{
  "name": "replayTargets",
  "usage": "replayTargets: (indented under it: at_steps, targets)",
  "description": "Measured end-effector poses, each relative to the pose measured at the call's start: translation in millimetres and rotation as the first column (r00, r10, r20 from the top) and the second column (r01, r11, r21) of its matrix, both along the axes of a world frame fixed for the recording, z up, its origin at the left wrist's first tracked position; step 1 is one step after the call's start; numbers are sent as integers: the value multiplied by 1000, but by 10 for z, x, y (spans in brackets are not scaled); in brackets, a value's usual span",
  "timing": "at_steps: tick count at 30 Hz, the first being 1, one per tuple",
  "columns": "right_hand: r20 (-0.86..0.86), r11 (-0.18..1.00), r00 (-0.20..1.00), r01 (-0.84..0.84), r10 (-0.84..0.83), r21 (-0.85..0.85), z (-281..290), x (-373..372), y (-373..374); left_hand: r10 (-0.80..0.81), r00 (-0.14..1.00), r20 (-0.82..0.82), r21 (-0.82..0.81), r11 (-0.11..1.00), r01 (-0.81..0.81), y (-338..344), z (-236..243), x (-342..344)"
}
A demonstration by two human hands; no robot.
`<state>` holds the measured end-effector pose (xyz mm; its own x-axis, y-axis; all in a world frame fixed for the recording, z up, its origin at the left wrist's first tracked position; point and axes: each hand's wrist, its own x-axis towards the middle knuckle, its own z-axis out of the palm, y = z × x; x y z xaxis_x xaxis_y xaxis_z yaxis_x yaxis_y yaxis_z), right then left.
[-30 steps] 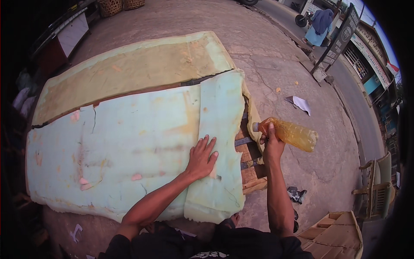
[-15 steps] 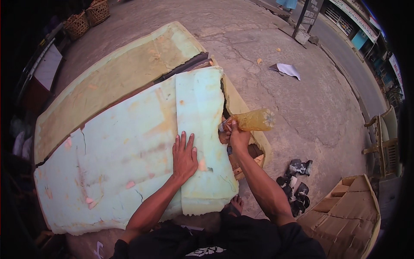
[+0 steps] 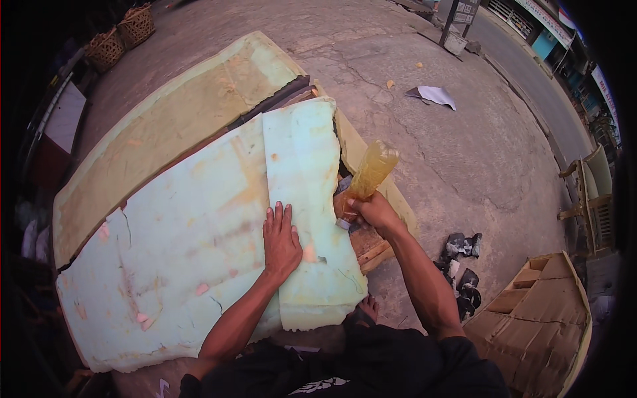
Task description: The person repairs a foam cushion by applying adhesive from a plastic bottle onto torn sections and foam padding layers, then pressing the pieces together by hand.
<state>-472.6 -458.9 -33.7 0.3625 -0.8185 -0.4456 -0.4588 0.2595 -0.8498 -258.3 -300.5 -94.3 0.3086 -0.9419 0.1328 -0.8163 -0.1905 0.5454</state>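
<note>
My left hand (image 3: 282, 247) lies flat with fingers stretched on pale blue-green foam, across the lapped edge of a narrower foam strip (image 3: 303, 149). The wide foam sheet (image 3: 192, 232) beside it is stained and torn in spots. At the strip's ragged right edge, my right hand (image 3: 377, 212) grips a clear plastic bottle (image 3: 373, 167) of yellow-amber contents. The bottle is tilted, its base up and away to the right and its neck end low toward the foam edge. Under that end, a wooden frame (image 3: 373, 251) shows; its inside is partly hidden.
A long yellowed foam-covered panel (image 3: 179, 119) lies beyond the sheet. Black crumpled plastic pieces (image 3: 464, 259) and a brown slatted panel (image 3: 531, 318) are on the right. A loose grey-white sheet (image 3: 434, 96) lies on the concrete. Wicker baskets (image 3: 136, 25) and a chair (image 3: 590, 199) stand farther off.
My right hand has turned the bottle from nearly level to steeply tilted, its base swinging up and left and its neck end dropping. My left hand stays flat on the foam.
</note>
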Motion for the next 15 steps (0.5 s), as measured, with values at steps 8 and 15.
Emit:
replayTargets:
  at_steps: [8, 15]
  targets:
    - [352, 934, 869, 353, -347, 49, 62, -169, 65, -611, 791, 7, 294, 758, 583, 922, 692, -864]
    - [573, 926, 748, 375, -335, 53, 400, -5, 205, -356, 873, -332, -27, 929, 368, 1021, 1143, -291]
